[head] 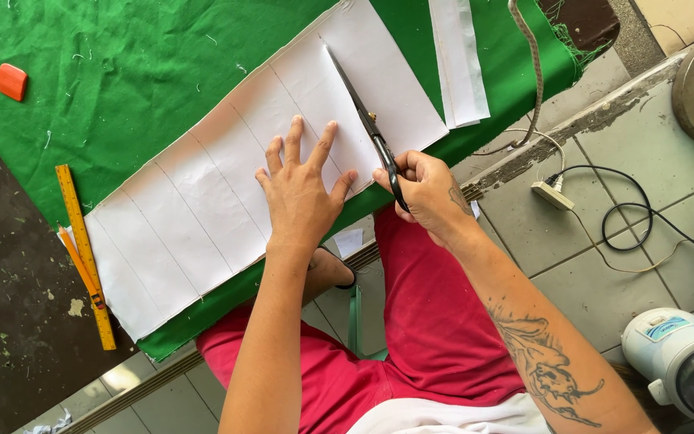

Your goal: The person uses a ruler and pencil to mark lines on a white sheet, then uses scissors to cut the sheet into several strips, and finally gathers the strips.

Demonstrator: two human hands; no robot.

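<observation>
Here the right hand (426,193) gripped the black scissors (365,120), fingers closed through the handles, blades pointing away along a pencilled line on the white paper strip (226,185). The left hand (299,189) lay flat, fingers spread, pressing the strip onto green fabric (138,72) just left of the blades.

On the green cloth (138,72) we see 1 orange block of chalk (11,81). A yellow ruler (84,255) and an orange pencil (80,268) lie at its left edge. On the tiled floor (588,273) we see a white power strip (553,194), a black cable (628,217) and a white appliance (680,362).
</observation>
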